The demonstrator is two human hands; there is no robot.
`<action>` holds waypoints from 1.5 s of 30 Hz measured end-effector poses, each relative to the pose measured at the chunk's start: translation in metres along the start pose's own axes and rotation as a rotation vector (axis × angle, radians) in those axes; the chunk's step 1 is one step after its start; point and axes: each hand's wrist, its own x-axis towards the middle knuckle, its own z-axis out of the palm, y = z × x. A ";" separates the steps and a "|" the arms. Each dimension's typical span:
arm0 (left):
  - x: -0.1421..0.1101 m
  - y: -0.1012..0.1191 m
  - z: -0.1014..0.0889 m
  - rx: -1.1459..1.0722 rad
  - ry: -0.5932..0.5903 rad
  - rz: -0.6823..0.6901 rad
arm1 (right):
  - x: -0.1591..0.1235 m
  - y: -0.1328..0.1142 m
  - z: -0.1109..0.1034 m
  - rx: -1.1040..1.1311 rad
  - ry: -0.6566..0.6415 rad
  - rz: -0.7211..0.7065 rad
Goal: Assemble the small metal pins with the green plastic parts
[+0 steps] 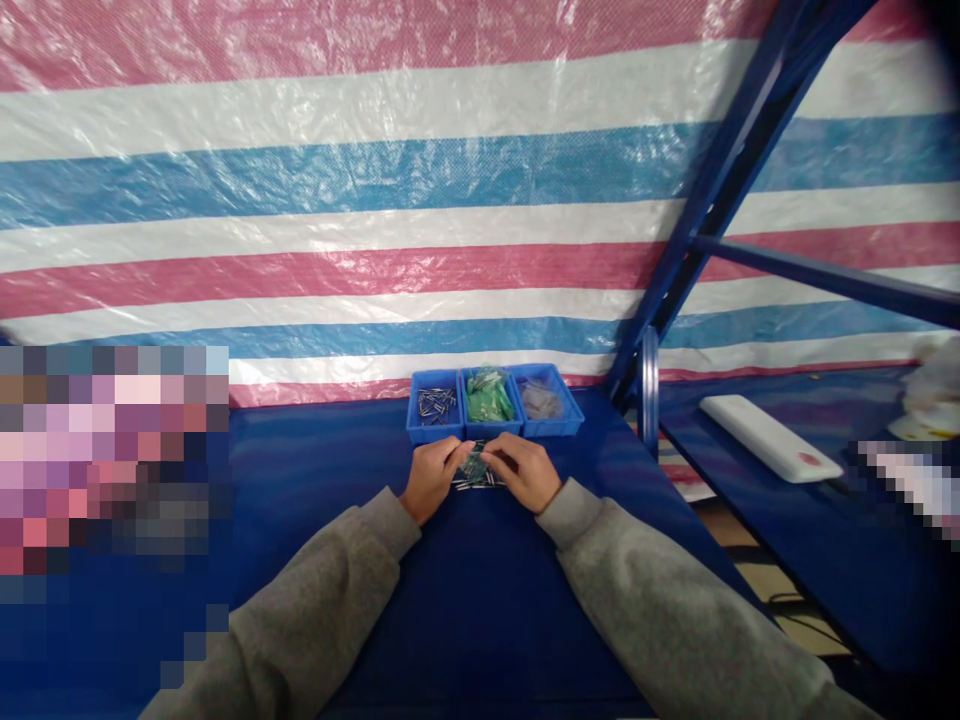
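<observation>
My left hand (433,474) and my right hand (525,470) meet over the blue table (480,590), fingers curled round a small green part (475,462) held between them. A few thin metal pins (474,485) lie on the table just under the hands. Right behind the hands stand three small blue bins: the left bin (435,405) holds metal pins, the middle bin (490,398) green parts, the right bin (545,402) clear plastic bags. Both arms wear grey sleeves.
A striped red, white and blue tarp (375,200) hangs behind the table. Blue rack posts (705,210) rise at the right. A white flat device (769,437) lies on the neighbouring blue table. Blurred patches cover the left side and far right.
</observation>
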 end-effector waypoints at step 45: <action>-0.002 0.008 -0.005 -0.248 0.002 -0.003 | -0.001 0.009 0.002 -0.058 -0.092 0.047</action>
